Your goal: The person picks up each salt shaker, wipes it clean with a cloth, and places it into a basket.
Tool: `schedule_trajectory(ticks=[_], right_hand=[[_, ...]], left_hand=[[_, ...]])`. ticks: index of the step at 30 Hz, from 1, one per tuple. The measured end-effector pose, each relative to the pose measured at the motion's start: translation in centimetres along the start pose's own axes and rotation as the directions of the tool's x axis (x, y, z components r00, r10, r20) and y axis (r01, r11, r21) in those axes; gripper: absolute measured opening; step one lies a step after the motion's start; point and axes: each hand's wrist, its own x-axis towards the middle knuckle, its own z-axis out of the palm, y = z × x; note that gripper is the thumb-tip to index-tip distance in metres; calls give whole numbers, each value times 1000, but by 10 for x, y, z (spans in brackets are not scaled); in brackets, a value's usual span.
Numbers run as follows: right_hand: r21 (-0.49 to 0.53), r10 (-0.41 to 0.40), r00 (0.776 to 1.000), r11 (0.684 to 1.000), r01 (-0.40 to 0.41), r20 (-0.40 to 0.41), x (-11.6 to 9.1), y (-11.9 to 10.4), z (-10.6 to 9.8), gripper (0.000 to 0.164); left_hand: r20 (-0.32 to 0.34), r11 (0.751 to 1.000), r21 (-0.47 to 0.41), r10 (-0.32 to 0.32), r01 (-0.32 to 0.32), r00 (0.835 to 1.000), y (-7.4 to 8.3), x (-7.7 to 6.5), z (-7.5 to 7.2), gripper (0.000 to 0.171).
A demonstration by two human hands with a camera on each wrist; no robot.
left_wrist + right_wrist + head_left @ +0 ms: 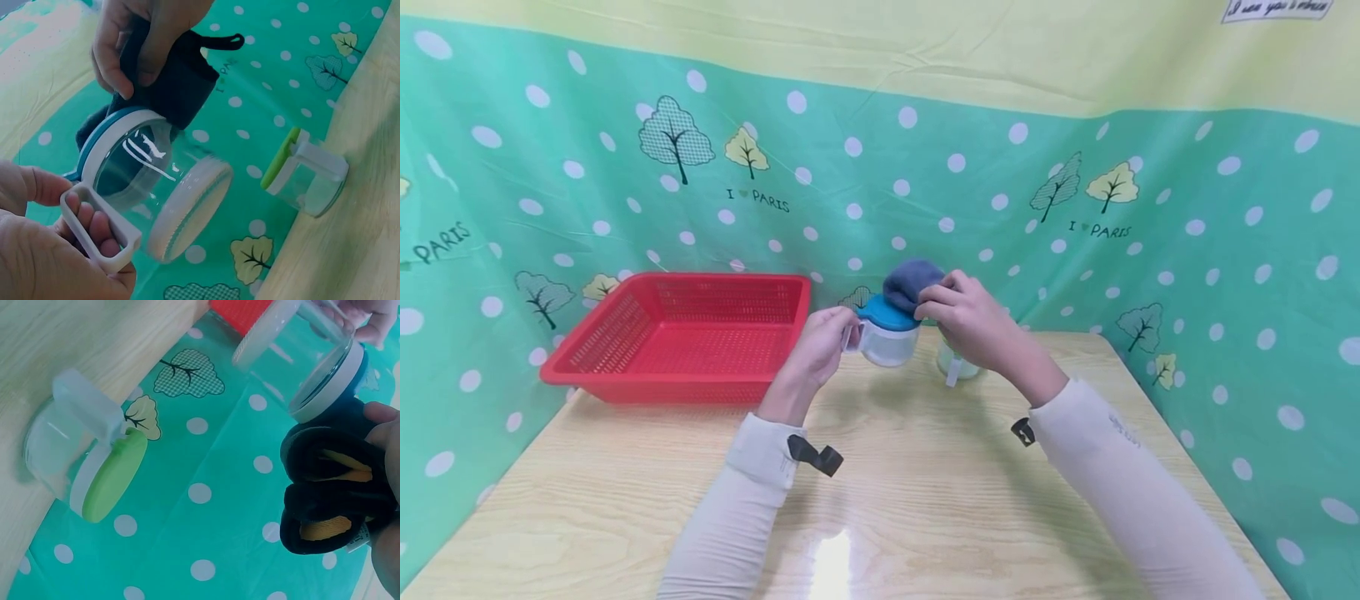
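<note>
My left hand (822,340) grips the white handle (100,228) of a clear jar (889,343) with a blue lid (886,313), held up above the table and tilted. The jar looks see-through, with a white base band. In my right hand (973,321) is a folded dark blue cloth (912,282), pressed against the blue lid. A hanging loop (224,42) sticks out from the cloth in the left wrist view, and yellowish patches show inside its folds in the right wrist view. Behind the right hand stands a second clear jar (312,178) with a green lid (115,478) and whitish handle.
A red plastic basket (673,389) with perforated walls sits at the back left of the wooden table (880,483). A green dotted curtain (850,167) hangs behind the table and along its sides. Black straps (815,454) are on both wrists.
</note>
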Motion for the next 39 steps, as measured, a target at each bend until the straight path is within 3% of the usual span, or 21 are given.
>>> schedule_trajectory(ticks=[7, 12, 22, 28, 33, 39], right_hand=[[-46, -63, 997, 997, 61, -44, -8, -6, 0, 28], [-60, -84, 996, 995, 83, -8, -11, -15, -3, 24], [-116, -89, 995, 989, 92, 35, 5, -22, 2, 32], [-96, -33, 997, 995, 39, 67, 14, -16, 8, 26], [-81, -23, 997, 996, 29, 78, 12, -15, 10, 26], [-78, -47, 998, 996, 50, 49, 5, -20, 6, 28]], left_hand=[[-65, 1000, 11, 16, -15, 998, -2, 2, 1, 30], [-93, 998, 66, 14, -7, 996, -2, 2, 0, 28], [-5, 987, 162, 12, -11, 1000, 1, -3, 3, 24], [17, 988, 156, 9, -12, 1000, -2, -4, 5, 25], [1, 991, 131, -4, 4, 1000, -5, -3, 6, 25], [-65, 994, 113, -4, 11, 998, -5, 0, 4, 24]])
